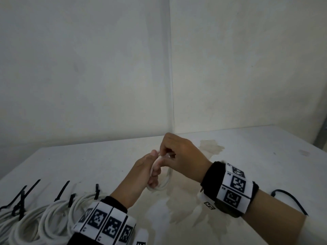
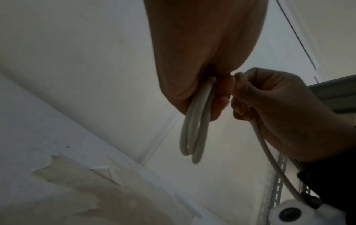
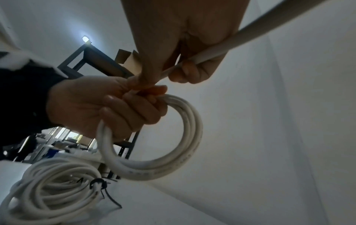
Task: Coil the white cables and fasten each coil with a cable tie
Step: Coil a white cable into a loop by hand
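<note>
Nearest the person, at the table's [image 1: 247, 147] front left edge, lie several finished coils of white cable [image 1: 53, 214], each a bundle of round loops bound with a black cable tie [image 1: 61, 192] whose tail sticks up from the bundle. In the right wrist view one such coil [image 3: 52, 191] shows stacked, smooth, round-sectioned strands cinched by a black tie [image 3: 99, 185]. One loose black cable tie [image 1: 290, 198] lies on the table just beyond the right forearm.

Both wrists wear black bands with black-and-white square markers. Above the middle of the table, clear of its surface, the left hand [image 1: 146, 172] grips the coil in progress [image 3: 173, 144]: its fingers [image 3: 138, 109] are curled round the gathered strands at the top of the loops, thumb pressed on them. The coil hangs below that fist as a small ring of about three or four turns of thick, matte white cable, with faint printed lettering along the jacket. From the left wrist view the loops [image 2: 194, 129] appear edge-on, narrow and long.

The right hand [image 1: 182, 154] meets the left at the top of the coil. Its thumb and fingers [image 3: 185, 71] pinch the free run of the same cable [image 3: 250, 30], which leads away from the pinch back past the right wrist.

The table's white top carries a pale brownish stain [image 1: 210, 147] beyond the hands. Behind stand plain white walls meeting in a corner.
</note>
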